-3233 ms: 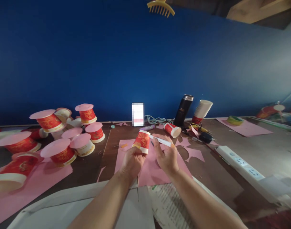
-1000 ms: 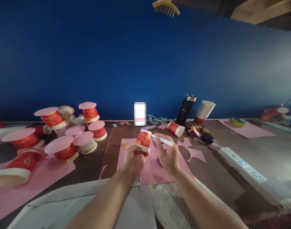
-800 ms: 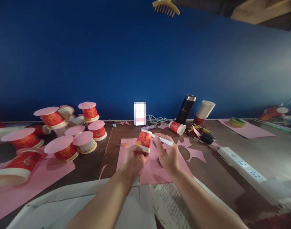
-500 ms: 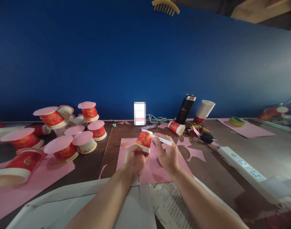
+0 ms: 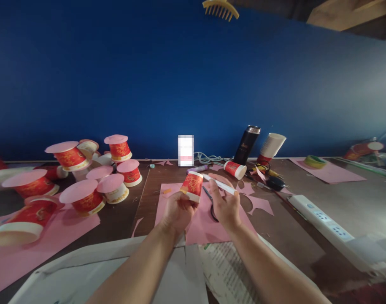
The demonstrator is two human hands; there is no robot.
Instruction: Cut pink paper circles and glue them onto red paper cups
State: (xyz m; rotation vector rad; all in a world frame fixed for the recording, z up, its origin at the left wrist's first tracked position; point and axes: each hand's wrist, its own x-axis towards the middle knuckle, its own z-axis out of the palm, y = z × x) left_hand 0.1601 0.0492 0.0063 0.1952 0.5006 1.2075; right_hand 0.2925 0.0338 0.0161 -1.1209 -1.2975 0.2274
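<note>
red-gold cup (image 5: 191, 186), white pen (image 5: 220, 184) — pink paper (image 5: 202, 226)

Head camera looks forward and down across the table (image 5: 148, 185).
Only one view: both hands work close in at 6 o'clock, a blue wall (image 5: 148, 76) fills the frame toward 12 o'clock.

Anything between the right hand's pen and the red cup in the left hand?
Nothing visible. The left hand holds the red cup above the pink paper; the right hand holds the white pen just beside the cup's rim, with only open air between them.
</note>
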